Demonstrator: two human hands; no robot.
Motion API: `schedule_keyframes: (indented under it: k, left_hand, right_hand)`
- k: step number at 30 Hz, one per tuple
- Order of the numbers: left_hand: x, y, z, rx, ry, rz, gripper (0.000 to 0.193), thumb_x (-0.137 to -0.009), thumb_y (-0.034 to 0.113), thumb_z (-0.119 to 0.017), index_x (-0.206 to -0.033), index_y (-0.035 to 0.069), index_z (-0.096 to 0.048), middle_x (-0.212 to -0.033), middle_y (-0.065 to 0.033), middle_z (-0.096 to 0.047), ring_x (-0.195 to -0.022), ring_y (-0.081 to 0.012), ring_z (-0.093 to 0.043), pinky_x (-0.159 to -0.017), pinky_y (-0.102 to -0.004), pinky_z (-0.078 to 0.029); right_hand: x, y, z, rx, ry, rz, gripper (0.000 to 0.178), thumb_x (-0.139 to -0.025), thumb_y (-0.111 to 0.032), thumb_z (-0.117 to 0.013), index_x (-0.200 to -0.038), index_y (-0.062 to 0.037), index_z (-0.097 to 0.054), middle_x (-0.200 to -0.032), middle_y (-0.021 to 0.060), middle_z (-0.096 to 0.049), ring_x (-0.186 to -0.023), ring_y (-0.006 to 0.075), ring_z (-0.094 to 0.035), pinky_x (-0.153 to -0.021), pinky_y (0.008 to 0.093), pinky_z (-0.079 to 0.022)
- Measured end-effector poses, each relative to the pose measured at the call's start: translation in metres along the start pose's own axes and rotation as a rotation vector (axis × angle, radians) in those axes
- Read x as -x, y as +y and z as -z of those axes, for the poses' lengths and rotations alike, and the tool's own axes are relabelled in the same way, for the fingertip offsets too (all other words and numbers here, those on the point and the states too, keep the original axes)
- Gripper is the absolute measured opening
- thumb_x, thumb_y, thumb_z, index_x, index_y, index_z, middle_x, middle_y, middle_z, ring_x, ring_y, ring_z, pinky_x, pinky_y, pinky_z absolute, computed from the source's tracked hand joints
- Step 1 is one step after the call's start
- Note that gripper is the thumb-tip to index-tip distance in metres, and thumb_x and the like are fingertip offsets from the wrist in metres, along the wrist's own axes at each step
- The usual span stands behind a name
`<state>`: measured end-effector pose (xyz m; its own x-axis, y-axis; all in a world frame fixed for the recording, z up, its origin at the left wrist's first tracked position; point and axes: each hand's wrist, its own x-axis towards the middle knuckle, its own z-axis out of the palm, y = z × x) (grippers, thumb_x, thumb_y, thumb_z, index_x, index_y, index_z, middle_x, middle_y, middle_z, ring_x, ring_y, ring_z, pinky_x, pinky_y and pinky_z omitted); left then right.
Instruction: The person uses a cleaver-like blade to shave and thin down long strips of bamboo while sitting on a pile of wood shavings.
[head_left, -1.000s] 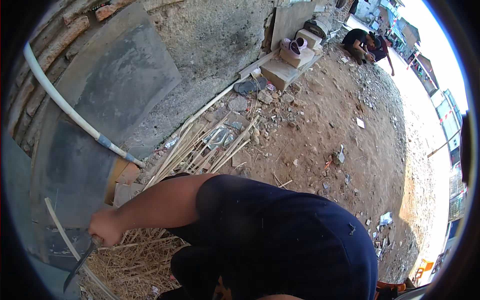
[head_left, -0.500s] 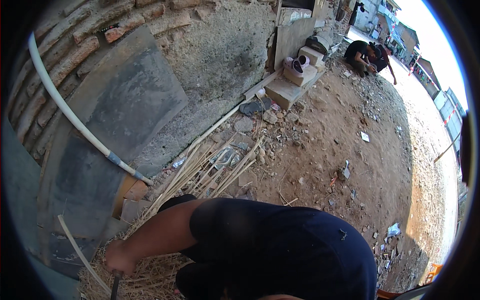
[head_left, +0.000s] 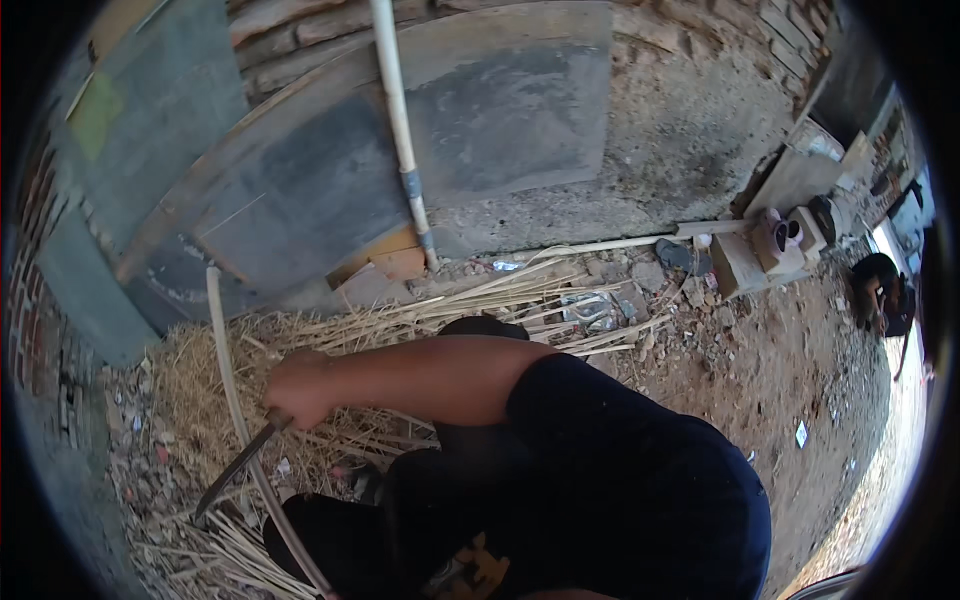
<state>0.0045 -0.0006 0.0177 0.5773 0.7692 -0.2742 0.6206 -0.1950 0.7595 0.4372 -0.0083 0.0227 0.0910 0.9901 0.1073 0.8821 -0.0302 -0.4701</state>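
Observation:
My right hand (head_left: 300,390) is closed round the handle of a knife (head_left: 238,468) with a long, dark, slightly curved blade. The blade points down and to the left, crossing a long pale strip (head_left: 229,370) that looks like split bamboo. The strip's upper end stands free; its lower end runs out at the bottom edge. A heap of fine shavings (head_left: 200,385) lies below and around the hand. My left hand is out of view; only a sliver of skin shows at the bottom edge.
Long pale strips (head_left: 480,300) lie along the wall, and more strips (head_left: 245,555) lie at lower left. A white pipe (head_left: 398,110) stands against grey panels (head_left: 500,115). Shoes (head_left: 780,232) rest on a step (head_left: 738,265) at right. People (head_left: 880,295) crouch farther off.
The view has swung left, bringing more wall, the heap and the lower-left strips into sight. More of the blade now shows, and it crosses the strip. My right hand still grips the knife.

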Motion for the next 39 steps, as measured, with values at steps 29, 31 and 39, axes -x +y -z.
schedule_keyframes:
  k: [29, 31, 39]
  left_hand:
    - [0.009, -0.012, -0.020, -0.331, 0.179, 0.023, 0.040, -0.105, 0.033, -0.056, -0.081, 0.000, -0.052, -0.062, -0.0244, -0.057, -0.061, -0.0483, -0.058, -0.055, -0.0516, -0.043]
    - [0.011, -0.013, -0.023, -0.387, 0.213, -0.034, 0.039, -0.104, 0.032, -0.057, -0.082, 0.000, -0.053, -0.063, -0.0249, -0.057, -0.061, -0.0484, -0.058, -0.055, -0.0519, -0.043]
    - [0.001, -0.008, -0.010, -0.394, 0.154, -0.050, 0.039, -0.106, 0.030, -0.054, -0.085, -0.002, -0.054, -0.062, -0.0221, -0.055, -0.056, -0.0438, -0.055, -0.053, -0.0474, -0.042]
  right_hand:
    - [-0.016, -0.015, -0.018, -0.012, -0.155, -0.077, 0.027, -0.075, -0.017, -0.068, -0.099, -0.0072, -0.072, -0.085, 0.0185, -0.071, -0.082, 0.0377, -0.069, -0.075, 0.0487, -0.055]
    - [-0.012, -0.022, -0.019, 0.060, -0.271, -0.026, 0.029, -0.076, -0.019, -0.067, -0.102, -0.0077, -0.071, -0.092, 0.0184, -0.073, -0.086, 0.0379, -0.069, -0.079, 0.0475, -0.055]
    - [-0.028, 0.080, -0.022, 0.071, 0.083, -0.279, 0.045, -0.081, -0.030, -0.062, -0.116, -0.0013, -0.070, -0.107, 0.0218, -0.072, -0.099, 0.0399, -0.069, -0.089, 0.0472, -0.055]
